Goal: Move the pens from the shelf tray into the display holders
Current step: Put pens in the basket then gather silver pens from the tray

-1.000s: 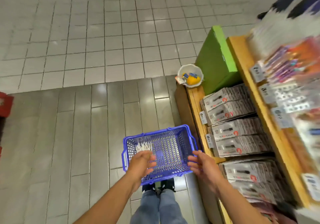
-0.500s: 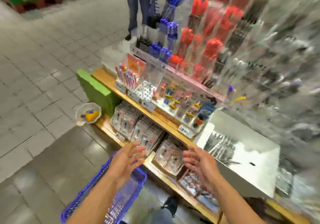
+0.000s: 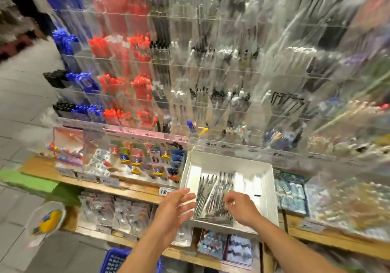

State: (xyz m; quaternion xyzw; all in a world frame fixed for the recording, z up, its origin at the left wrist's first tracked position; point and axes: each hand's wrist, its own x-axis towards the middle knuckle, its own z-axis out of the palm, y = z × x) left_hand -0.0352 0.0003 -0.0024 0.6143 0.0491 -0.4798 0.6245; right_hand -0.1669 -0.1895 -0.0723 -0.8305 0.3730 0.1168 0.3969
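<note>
I am at the very start of the job, reaching for the stock; nothing has gone into the display holders (image 3: 211, 65) from this reach, as far as I can judge. The pens (image 3: 213, 196) lie in a loose bundle inside the white shelf tray (image 3: 272, 190), towards its near left side, on the wooden shelf (image 3: 135, 190) below the clear racks. My left hand (image 3: 173, 211) hovers at the tray's near left corner with fingers spread and straight, holding nothing; my right hand (image 3: 240, 207) is over the near end of the bundle with fingers bent, and the blur keeps me from telling whether it already pinches a pen or only touches them. The next move, I judge, calls for closing on a few pens, lifting them clear of the tray wall, and picking a holder that carries the same kind; the racks are too smeared here to say which one that is.
</note>
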